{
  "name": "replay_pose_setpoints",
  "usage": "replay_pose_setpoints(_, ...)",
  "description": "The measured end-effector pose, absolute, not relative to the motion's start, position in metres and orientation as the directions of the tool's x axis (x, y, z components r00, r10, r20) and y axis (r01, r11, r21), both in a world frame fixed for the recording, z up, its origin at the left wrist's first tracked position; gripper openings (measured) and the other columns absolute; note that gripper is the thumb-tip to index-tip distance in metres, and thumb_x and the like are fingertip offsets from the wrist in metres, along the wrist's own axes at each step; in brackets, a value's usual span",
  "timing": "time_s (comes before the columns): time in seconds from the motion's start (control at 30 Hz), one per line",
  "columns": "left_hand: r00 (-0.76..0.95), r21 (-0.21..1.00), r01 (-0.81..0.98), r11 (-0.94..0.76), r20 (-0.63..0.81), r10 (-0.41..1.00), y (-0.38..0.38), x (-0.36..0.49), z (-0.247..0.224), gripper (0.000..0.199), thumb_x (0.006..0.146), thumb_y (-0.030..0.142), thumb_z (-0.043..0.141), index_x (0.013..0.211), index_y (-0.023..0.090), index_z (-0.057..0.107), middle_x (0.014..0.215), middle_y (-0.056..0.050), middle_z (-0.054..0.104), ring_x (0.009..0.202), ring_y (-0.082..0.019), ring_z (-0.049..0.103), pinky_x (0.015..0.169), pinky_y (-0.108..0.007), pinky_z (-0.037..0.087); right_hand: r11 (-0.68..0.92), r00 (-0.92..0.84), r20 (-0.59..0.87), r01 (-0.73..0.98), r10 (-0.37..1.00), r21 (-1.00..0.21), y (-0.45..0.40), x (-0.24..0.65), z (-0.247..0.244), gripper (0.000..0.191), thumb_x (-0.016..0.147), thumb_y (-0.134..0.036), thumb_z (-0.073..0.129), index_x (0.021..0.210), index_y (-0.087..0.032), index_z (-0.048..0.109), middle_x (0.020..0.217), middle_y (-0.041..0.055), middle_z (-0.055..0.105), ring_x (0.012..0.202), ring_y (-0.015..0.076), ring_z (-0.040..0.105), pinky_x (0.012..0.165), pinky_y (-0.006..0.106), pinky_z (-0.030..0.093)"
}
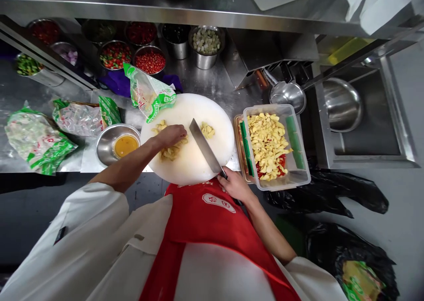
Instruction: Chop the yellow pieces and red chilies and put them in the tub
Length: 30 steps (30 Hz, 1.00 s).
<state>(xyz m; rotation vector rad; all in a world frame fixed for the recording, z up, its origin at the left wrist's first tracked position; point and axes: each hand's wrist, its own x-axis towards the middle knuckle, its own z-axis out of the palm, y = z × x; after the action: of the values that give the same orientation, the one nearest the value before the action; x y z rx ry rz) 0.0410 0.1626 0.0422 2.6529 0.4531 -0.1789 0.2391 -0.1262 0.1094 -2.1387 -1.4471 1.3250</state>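
Note:
On a round white cutting board [198, 109], my right hand [234, 185] grips the dark handle of a cleaver [207, 148]. The blade slants up and left across the board. My left hand [170, 136] is closed, fingers curled down at a pile of pale yellow ginger pieces [170, 153]; a piece shows under the fingertips, which are partly hidden. More ginger [161, 125] lies just behind that hand. A small heap of cut ginger [207, 130] sits on the blade's right side.
To the right stands a clear plastic tub [300, 159] of pale yellow pieces over something red. At left are a steel bowl [102, 148] with yellow-brown liquid and green-white plastic bags [38, 142]. Behind, steel containers [205, 62] hold chopped ingredients beneath a metal shelf [198, 20].

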Motion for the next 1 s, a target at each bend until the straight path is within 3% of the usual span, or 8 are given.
replay_pose_setpoints(0.2, 0.942, 0.317, 0.336, -0.887, -0.109, 0.318, 0.157, 0.061, 0.031, 0.022, 0.093, 0.019, 0.046, 0.084, 0.016, 0.065, 0.095, -0.01, 0.066, 0.092, -0.022, 0.062, 0.08, -0.031, 0.049, -0.524, 0.181, -0.532, 0.59, 0.827, -0.614, -0.122, 0.245, 0.102, 0.024, 0.095, -0.032, 0.046, 0.11, -0.021, 0.061, 0.084, 0.0038, 0.071, 0.076, 0.021, 0.064, 0.066, 0.026, 0.038)
replay_pose_setpoints(0.4, 0.733, 0.372, 0.657, -0.655, -0.113, 0.671, 0.161, 0.061, 0.019, 0.026, 0.095, 0.032, 0.05, 0.092, 0.016, 0.07, 0.095, -0.011, 0.068, 0.089, -0.023, 0.064, 0.079, -0.031, 0.049, -0.521, 0.208, -0.518, 0.621, 0.829, -0.585, -0.121, 0.238, 0.098, 0.022, 0.094, -0.03, 0.048, 0.109, -0.021, 0.061, 0.088, 0.0053, 0.072, 0.082, 0.0224, 0.065, 0.069, 0.026, 0.037)
replay_pose_setpoints(0.47, 0.767, 0.425, 0.615, -0.664, -0.128, 0.629, 0.16, 0.062, 0.017, 0.024, 0.094, 0.031, 0.052, 0.097, 0.016, 0.07, 0.099, -0.01, 0.069, 0.091, -0.022, 0.064, 0.082, -0.031, 0.05, -0.513, 0.207, -0.517, 0.645, 0.831, -0.566, -0.121, 0.235, 0.097, 0.02, 0.094, -0.028, 0.047, 0.108, -0.021, 0.06, 0.092, 0.0069, 0.072, 0.086, 0.0232, 0.066, 0.07, 0.026, 0.036)
replay_pose_setpoints(0.63, 0.969, 0.491, 0.237, -0.838, -0.059, 0.24, 0.157, 0.07, 0.014, 0.03, 0.088, 0.013, 0.045, 0.104, 0.019, 0.07, 0.112, -0.007, 0.069, 0.107, -0.021, 0.061, 0.1, -0.033, 0.046, -0.503, 0.196, -0.534, 0.689, 0.822, -0.522, -0.12, 0.234, 0.102, 0.023, 0.095, -0.028, 0.046, 0.113, -0.02, 0.058, 0.098, 0.0095, 0.073, 0.092, 0.0249, 0.066, 0.071, 0.027, 0.036)
replay_pose_setpoints(0.7, 0.969, 0.485, 0.233, -0.843, -0.043, 0.243, 0.155, 0.072, 0.012, 0.031, 0.088, 0.012, 0.045, 0.105, 0.018, 0.069, 0.112, -0.007, 0.068, 0.107, -0.021, 0.061, 0.1, -0.034, 0.047, -0.504, 0.196, -0.537, 0.691, 0.82, -0.518, -0.119, 0.234, 0.106, 0.026, 0.095, -0.028, 0.046, 0.117, -0.021, 0.057, 0.1, 0.0098, 0.073, 0.093, 0.0252, 0.066, 0.071, 0.027, 0.036)
replay_pose_setpoints(0.87, 0.916, 0.439, 0.362, -0.822, -0.005, 0.4, 0.147, 0.072, 0.009, 0.029, 0.089, 0.014, 0.045, 0.106, 0.015, 0.068, 0.109, -0.01, 0.065, 0.102, -0.022, 0.061, 0.093, -0.034, 0.051, -0.493, 0.183, -0.541, 0.706, 0.821, -0.509, -0.116, 0.231, 0.114, 0.032, 0.095, -0.027, 0.045, 0.125, -0.02, 0.056, 0.102, 0.011, 0.073, 0.095, 0.0263, 0.066, 0.074, 0.028, 0.037)
replay_pose_setpoints(1.0, 0.95, 0.364, 0.292, -0.884, -0.003, 0.313, 0.147, 0.072, 0.008, 0.032, 0.086, 0.007, 0.042, 0.101, 0.016, 0.07, 0.106, -0.011, 0.064, 0.1, -0.023, 0.06, 0.092, -0.035, 0.051, -0.482, 0.165, -0.545, 0.713, 0.822, -0.509, -0.117, 0.23, 0.12, 0.035, 0.096, -0.028, 0.044, 0.128, -0.02, 0.055, 0.104, 0.0106, 0.073, 0.096, 0.0256, 0.067, 0.075, 0.028, 0.037)
